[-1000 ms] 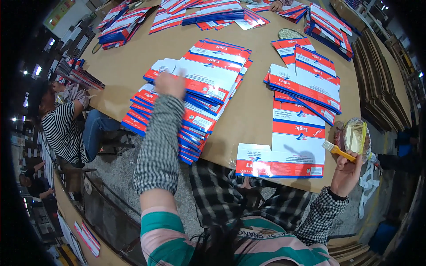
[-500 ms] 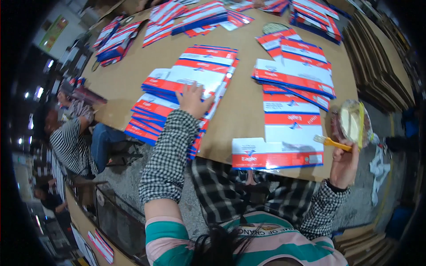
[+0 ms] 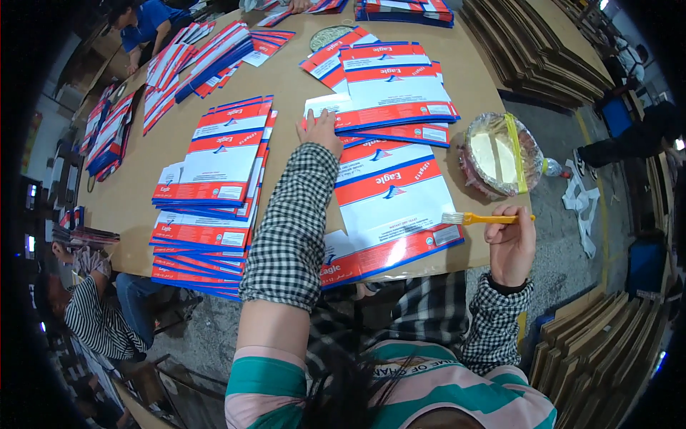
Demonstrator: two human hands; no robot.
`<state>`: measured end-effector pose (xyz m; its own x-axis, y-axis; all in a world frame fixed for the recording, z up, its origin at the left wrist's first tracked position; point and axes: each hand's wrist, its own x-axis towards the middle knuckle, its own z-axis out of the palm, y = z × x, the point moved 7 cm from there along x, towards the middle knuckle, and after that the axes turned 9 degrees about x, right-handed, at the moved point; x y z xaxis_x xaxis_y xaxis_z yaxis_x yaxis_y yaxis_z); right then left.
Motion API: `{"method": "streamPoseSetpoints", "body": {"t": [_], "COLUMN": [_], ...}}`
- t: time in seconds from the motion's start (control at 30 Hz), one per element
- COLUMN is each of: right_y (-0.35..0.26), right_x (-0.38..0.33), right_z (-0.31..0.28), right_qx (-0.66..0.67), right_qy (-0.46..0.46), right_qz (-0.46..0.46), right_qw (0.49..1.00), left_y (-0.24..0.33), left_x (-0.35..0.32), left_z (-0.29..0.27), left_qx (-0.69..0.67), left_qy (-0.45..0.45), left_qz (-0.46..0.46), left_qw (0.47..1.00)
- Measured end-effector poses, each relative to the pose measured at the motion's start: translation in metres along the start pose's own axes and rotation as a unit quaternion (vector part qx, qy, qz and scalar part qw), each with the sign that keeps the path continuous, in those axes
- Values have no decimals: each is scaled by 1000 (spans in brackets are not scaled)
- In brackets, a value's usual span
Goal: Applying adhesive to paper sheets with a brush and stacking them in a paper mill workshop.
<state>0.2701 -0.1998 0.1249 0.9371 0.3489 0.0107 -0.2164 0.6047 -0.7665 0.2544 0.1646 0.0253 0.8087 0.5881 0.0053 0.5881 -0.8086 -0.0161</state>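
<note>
My right hand (image 3: 513, 247) grips a small brush (image 3: 480, 219) by its yellow handle, the bristles pointing left over the lower edge of a flat printed carton blank (image 3: 396, 204). That red, white and blue blank lies at the table's near edge. My left hand (image 3: 319, 134) rests with fingers spread on the left end of the upper stack of carton blanks (image 3: 393, 89), just beyond the single blank. Right of the blanks stands a plastic-lined bowl (image 3: 468, 161) of pale paste (image 3: 495, 157), with a yellow strip across its rim.
Another stack of blanks (image 3: 207, 186) lies left of my left arm. More piles (image 3: 214, 61) cover the far side of the brown table (image 3: 286, 86). Stacked brown boards (image 3: 543, 46) stand at the right. Other people sit at the left and work at the far edge.
My left hand has moved from the left stack to the left end of the right stack. The brush has come away from the bowl toward the near blank. The view has turned.
</note>
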Motion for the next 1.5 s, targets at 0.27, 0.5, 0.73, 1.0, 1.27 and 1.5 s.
{"method": "streamPoseSetpoints", "body": {"t": [0.27, 0.5, 0.73, 1.0, 1.27, 1.5], "right_y": [-2, -2, 7, 13, 9, -62], "right_x": [1, 1, -11, -25, -17, 26], "right_z": [-6, 2, 3, 11, -7, -22], "right_qx": [29, 49, 29, 22, 6, -127], "right_qy": [-26, -75, -72, -86, -45, 9], "right_qz": [2, 15, 45, 73, 56, -104], "right_qw": [999, 996, 996, 993, 997, 986], "left_y": [-26, -40, -47, -44, -49, -53], "left_x": [-76, -224, -238, -194, -199, -223], "left_z": [-33, -19, -27, 1, 0, 32], "left_qx": [-104, -109, -151, -152, -168, -461], "left_qy": [178, 99, -23, -222, -119, -11], "left_qz": [70, 66, 13, 35, -2, -95], "left_qw": [976, 987, 988, 963, 979, 882]}}
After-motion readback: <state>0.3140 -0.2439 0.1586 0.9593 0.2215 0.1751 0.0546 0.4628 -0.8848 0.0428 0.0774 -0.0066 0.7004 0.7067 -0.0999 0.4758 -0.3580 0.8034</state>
